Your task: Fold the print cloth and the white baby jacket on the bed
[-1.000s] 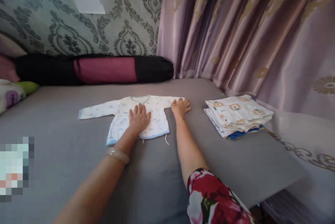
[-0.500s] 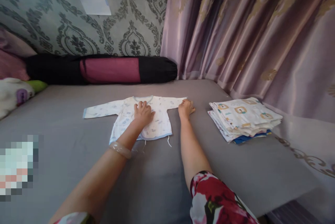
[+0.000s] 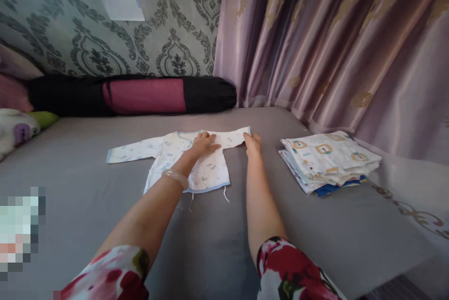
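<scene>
A small white baby shirt (image 3: 210,173) with blue trim and a faint print lies spread on the grey bed sheet, its sleeves stretched out to both sides. Two thin ties hang from its lower hem. My left hand (image 3: 204,144) rests on the upper right of the shirt near the shoulder, fingers apart, a pale bangle on the wrist. My right hand (image 3: 253,142) pinches the cuff end of the right sleeve, thumb toward the cloth.
To the right sits a stack of folded printed cloths (image 3: 331,157). A long black and maroon bolster (image 3: 145,96) lies along the wall. Curtains (image 3: 315,47) hang at the right. A white plush toy (image 3: 12,131) is at the left edge, above a blurred-out object (image 3: 17,230).
My left hand has slid right across the shirt toward the shoulder. My right hand has shifted slightly right, and the right sleeve now angles a little upward.
</scene>
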The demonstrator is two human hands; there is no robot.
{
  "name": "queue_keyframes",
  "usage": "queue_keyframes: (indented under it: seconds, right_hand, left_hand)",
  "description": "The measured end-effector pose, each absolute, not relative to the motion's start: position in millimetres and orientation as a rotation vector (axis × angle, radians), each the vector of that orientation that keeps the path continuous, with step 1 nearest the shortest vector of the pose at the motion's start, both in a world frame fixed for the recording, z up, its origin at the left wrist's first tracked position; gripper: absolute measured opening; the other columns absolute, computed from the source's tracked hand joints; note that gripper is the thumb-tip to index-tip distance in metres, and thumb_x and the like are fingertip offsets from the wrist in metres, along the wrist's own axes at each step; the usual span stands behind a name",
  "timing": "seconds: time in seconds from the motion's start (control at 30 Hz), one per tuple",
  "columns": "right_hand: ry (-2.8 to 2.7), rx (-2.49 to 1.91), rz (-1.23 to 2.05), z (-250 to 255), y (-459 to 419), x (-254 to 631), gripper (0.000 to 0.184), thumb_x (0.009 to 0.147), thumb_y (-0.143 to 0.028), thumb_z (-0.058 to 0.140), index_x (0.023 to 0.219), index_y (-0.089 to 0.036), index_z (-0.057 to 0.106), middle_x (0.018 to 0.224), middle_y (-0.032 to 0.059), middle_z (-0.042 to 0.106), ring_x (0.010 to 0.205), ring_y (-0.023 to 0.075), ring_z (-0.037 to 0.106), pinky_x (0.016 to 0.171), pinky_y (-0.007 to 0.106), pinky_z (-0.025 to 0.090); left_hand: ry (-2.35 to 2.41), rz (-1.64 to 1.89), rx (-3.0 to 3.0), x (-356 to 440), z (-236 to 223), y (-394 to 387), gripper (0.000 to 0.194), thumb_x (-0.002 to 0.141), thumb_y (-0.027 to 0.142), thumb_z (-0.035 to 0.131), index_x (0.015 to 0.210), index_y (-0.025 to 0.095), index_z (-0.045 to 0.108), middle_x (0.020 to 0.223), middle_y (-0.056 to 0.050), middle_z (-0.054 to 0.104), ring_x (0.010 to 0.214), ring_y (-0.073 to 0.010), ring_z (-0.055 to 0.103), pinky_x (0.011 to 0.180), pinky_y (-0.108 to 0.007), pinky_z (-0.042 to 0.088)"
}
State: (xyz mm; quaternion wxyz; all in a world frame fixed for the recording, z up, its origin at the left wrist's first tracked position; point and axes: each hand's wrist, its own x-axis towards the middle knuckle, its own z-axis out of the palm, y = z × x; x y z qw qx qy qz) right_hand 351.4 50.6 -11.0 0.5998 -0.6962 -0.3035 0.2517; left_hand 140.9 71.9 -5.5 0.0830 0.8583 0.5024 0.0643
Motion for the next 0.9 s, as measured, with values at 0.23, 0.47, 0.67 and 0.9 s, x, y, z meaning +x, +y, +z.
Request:
queue_keyframes:
  seconds: [0.23,0.47,0.67,0.9]
  right_hand:
    - [-0.315,-1.206,0.979,11,49,337,0.015,0.084,-0.017,0.051,0.098,-0.023,0.050,0.075,-0.0042,0.067,0.065,0.0129,0.066,0.064,0.032,0.058]
    - [-0.270,-1.074,1.096,25,49,324,0.012,0.093,-0.019,0.040,0.101,-0.022,0.048,0.073,-0.0021,0.067,0.067,0.0152,0.068,0.068,0.037,0.059]
    - [-0.254,-0.926,1.269,38,48,297,0.016,0.090,-0.016,0.041,0.097,-0.018,0.055,0.068,-0.0005,0.067,0.062,0.0142,0.066,0.067,0.031,0.058]
    - [-0.221,-0.915,1.347,38,47,272,0.019,0.086,-0.014,0.044,0.099,-0.017,0.058,0.064,-0.0018,0.067,0.057,0.0141,0.064,0.066,0.032,0.058]
  left_hand:
    - [1.529,0.169,2.514,145,-7,77,0.066,0.084,0.066,0.046,0.139,0.029,0.046,0.128,-0.014,0.049,0.117,-0.0330,0.046,0.101,-0.046,0.036]
    - [1.481,0.067,2.452,146,6,85,0.079,0.078,0.069,0.053,0.144,0.026,0.042,0.134,-0.017,0.048,0.125,-0.0368,0.044,0.101,-0.046,0.036]
    - [1.451,-0.092,2.401,149,18,93,0.084,0.075,0.064,0.057,0.147,0.026,0.036,0.140,-0.018,0.045,0.133,-0.0381,0.040,0.101,-0.046,0.038]
    - [1.376,0.018,2.473,147,20,92,0.064,0.075,0.053,0.063,0.128,0.017,0.055,0.120,-0.015,0.058,0.120,-0.0312,0.051,0.101,-0.042,0.041]
